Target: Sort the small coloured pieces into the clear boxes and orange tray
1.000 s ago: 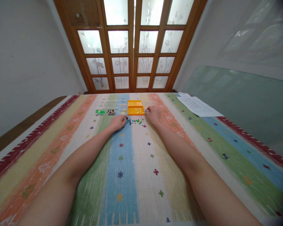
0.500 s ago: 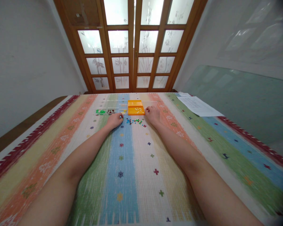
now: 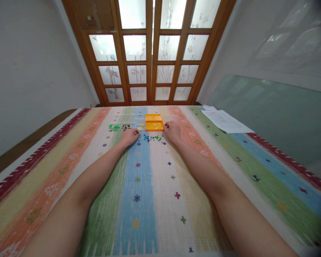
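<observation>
Orange plastic makes the box (image 3: 154,117), open just past the little bits (image 3: 157,137) on the striped cloth (image 3: 164,207). My left hand (image 3: 130,137) and right hand (image 3: 173,131) curl either side, maybe for easy reaching; I can't tell if my fingers pinch anything.

Over the last second, we have drawn our left hand (image 3: 130,137) away from the loose small pieces (image 3: 151,138), toward the table's left edge (image 3: 16,162).
</observation>
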The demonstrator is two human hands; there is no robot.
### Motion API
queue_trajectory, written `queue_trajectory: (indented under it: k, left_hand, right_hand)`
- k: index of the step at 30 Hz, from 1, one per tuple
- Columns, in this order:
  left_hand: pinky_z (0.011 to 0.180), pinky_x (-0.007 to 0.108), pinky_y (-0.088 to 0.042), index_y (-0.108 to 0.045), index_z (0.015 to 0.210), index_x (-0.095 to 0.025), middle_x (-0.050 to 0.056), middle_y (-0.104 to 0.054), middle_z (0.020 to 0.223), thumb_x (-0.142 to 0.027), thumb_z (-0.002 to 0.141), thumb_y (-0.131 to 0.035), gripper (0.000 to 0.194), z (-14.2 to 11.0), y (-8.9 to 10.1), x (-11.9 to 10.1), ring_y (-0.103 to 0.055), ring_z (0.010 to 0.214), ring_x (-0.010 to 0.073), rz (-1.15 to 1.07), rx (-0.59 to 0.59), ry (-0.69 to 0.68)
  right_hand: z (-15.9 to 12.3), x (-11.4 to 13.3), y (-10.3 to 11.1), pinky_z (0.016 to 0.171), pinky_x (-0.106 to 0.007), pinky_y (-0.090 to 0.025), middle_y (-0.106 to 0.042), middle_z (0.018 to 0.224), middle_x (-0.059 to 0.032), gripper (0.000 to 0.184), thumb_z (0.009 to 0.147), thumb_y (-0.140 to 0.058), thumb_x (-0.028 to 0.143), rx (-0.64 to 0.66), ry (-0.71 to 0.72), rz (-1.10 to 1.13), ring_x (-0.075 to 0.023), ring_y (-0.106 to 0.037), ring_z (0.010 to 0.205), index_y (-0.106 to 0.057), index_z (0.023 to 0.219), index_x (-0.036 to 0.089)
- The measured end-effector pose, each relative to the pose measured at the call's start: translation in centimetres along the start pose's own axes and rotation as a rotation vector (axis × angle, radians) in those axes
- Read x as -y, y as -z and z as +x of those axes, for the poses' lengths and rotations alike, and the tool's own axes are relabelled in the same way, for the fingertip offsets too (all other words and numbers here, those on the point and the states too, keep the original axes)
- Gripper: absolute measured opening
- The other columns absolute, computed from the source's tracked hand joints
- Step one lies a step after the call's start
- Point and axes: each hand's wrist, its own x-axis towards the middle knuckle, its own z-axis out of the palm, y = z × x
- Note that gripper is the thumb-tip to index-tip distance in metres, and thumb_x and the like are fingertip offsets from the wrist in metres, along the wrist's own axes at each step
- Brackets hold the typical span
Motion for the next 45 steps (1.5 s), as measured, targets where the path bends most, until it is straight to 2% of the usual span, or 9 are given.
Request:
queue_trajectory:
  k: [4, 13, 18, 21, 26, 32, 39, 45]
  left_hand:
    - [0.084, 0.033, -0.05, -0.078, 0.103, -0.025, 0.007, -0.078, 0.098, -0.038, 0.092, -0.06, 0.025, 0.0, 0.2, 0.2, -0.07, 0.097, 0.0261, -0.022, -0.017, -0.005]
    - [0.086, 0.032, -0.049, -0.079, 0.106, -0.027, 0.006, -0.078, 0.098, -0.036, 0.092, -0.061, 0.025, -0.4, 0.3, -0.6, -0.07, 0.098, 0.0255, -0.036, 0.027, -0.082]
    - [0.085, 0.033, -0.048, -0.079, 0.108, -0.026, 0.007, -0.077, 0.097, -0.036, 0.093, -0.059, 0.027, -0.1, 0.4, 0.1, -0.069, 0.095, 0.0265, -0.044, -0.027, -0.067]
    - [0.081, 0.032, -0.046, -0.078, 0.109, -0.024, 0.008, -0.077, 0.096, -0.036, 0.093, -0.057, 0.029, 0.5, 0.8, 1.4, -0.068, 0.092, 0.0253, -0.077, -0.109, 0.0]
    - [0.072, 0.03, -0.043, -0.078, 0.108, -0.024, 0.006, -0.076, 0.09, -0.041, 0.094, -0.055, 0.032, 1.4, 2.0, 4.8, -0.067, 0.085, 0.0245, -0.135, -0.277, 0.217]
    - [0.072, 0.029, -0.043, -0.077, 0.115, -0.023, 0.007, -0.075, 0.094, -0.037, 0.095, -0.053, 0.034, 1.5, 3.3, 8.8, -0.066, 0.088, 0.0239, -0.186, -0.419, 0.432]
    - [0.071, 0.029, -0.044, -0.078, 0.114, -0.02, 0.007, -0.072, 0.09, -0.038, 0.093, -0.056, 0.035, 1.7, 3.1, 12.1, -0.065, 0.084, 0.0229, -0.261, -0.469, 0.557]
    - [0.075, 0.03, -0.047, -0.079, 0.113, -0.019, 0.007, -0.071, 0.087, -0.038, 0.09, -0.06, 0.035, 1.7, 2.8, 12.9, -0.065, 0.083, 0.0231, -0.28, -0.46, 0.552]
  right_hand:
    - [-0.1, 0.1, -0.1, 0.082, -0.035, -0.036, -0.07, 0.103, -0.0114, 0.025, 0.1, -0.053, 0.029, -0.006, 0.024, 0.007, -0.0261, -0.058, 0.097, -0.076, 0.1, 0.02]
    - [0.0, 0.1, -0.2, 0.083, -0.036, -0.037, -0.07, 0.099, -0.0113, 0.024, 0.098, -0.053, 0.028, 0.008, 0.048, 0.019, -0.0259, -0.057, 0.094, -0.076, 0.098, 0.02]
    - [0.0, 0.1, -0.3, 0.085, -0.036, -0.037, -0.07, 0.099, -0.0108, 0.023, 0.098, -0.054, 0.028, -0.002, 0.059, 0.017, -0.0259, -0.058, 0.096, -0.076, 0.097, 0.02]
    - [-0.1, 0.1, -0.3, 0.086, -0.037, -0.037, -0.07, 0.1, -0.011, 0.024, 0.099, -0.053, 0.028, -0.005, 0.068, 0.024, -0.026, -0.058, 0.098, -0.075, 0.097, 0.02]
    - [-0.1, 0.2, -0.2, 0.087, -0.037, -0.038, -0.07, 0.101, -0.011, 0.023, 0.098, -0.054, 0.028, -0.005, 0.077, 0.037, -0.0263, -0.059, 0.099, -0.075, 0.097, 0.02]
    - [-0.1, 0.1, -0.4, 0.087, -0.037, -0.037, -0.07, 0.099, -0.011, 0.023, 0.098, -0.054, 0.028, 0.0, 0.088, 0.041, -0.0265, -0.058, 0.099, -0.075, 0.097, 0.02]
    - [-0.2, 0.1, -0.5, 0.088, -0.038, -0.038, -0.07, 0.1, -0.0111, 0.023, 0.099, -0.054, 0.029, 0.006, 0.097, 0.043, -0.0273, -0.058, 0.1, -0.075, 0.098, 0.02]
    - [-0.2, 0.3, -0.3, 0.087, -0.038, -0.037, -0.07, 0.101, -0.0115, 0.023, 0.099, -0.054, 0.029, 0.025, 0.094, 0.032, -0.027, -0.058, 0.1, -0.075, 0.097, 0.02]
